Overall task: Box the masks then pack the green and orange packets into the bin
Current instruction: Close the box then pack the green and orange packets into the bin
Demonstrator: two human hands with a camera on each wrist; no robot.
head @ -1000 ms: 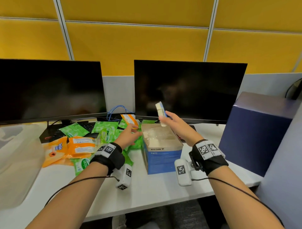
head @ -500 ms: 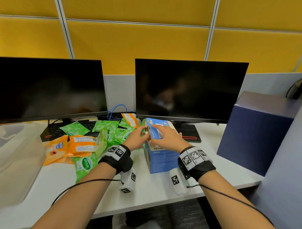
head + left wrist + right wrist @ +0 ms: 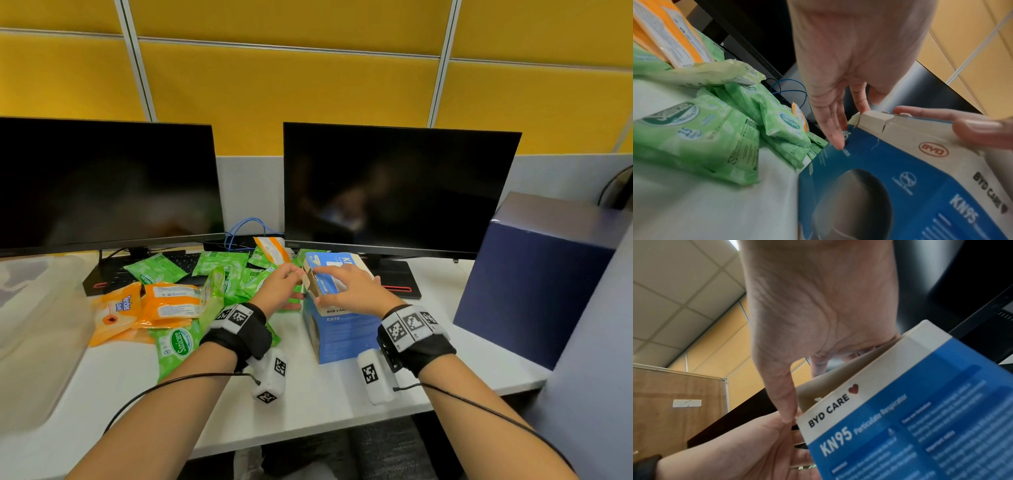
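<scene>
Closing the mask box [image 3: 342, 329], frame centre on the bench [image 3: 308, 404]: right hand [image 3: 352, 291] lay flat atop the half-shut lid [image 3: 342, 259]; left hand [image 3: 279, 286], fingers [image 3: 835, 129] straight, touched the tuck flap [image 3: 308, 279] at the lid's frame-left edge. Neither gripped.

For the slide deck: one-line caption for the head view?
Left hand and right hand at the half-shut lid of the mask box, green packets and orange packets heaped beside it.

Your left hand [image 3: 849, 65] lays straight fingers on the blue mask box [image 3: 900, 186], green packets [image 3: 701, 142] heaped beside it on the tabletop [image 3: 694, 214].
</scene>
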